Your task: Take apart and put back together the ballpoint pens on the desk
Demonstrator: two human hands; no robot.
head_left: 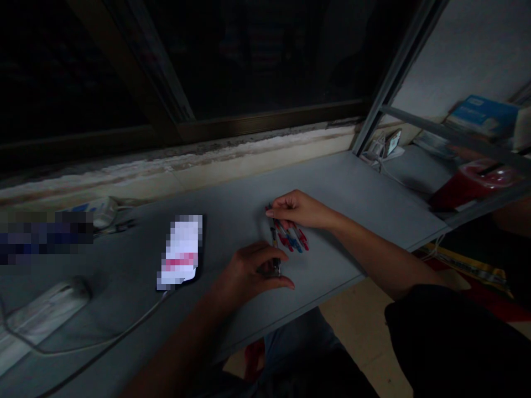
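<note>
Head view | right hand [299,210] curled over the ends of a bunch of pens [291,239], grip unclear | left hand [244,272] pinched a small dark object [275,267] just beside them, half hidden, too dim to identify

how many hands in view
2. The left hand seems to hold a dark pen above the desk; the right hand sits on red and blue pens. No others show.

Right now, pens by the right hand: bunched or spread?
Bunched: the red-and-blue pens lie close together in a narrow fan under the right hand.
</note>
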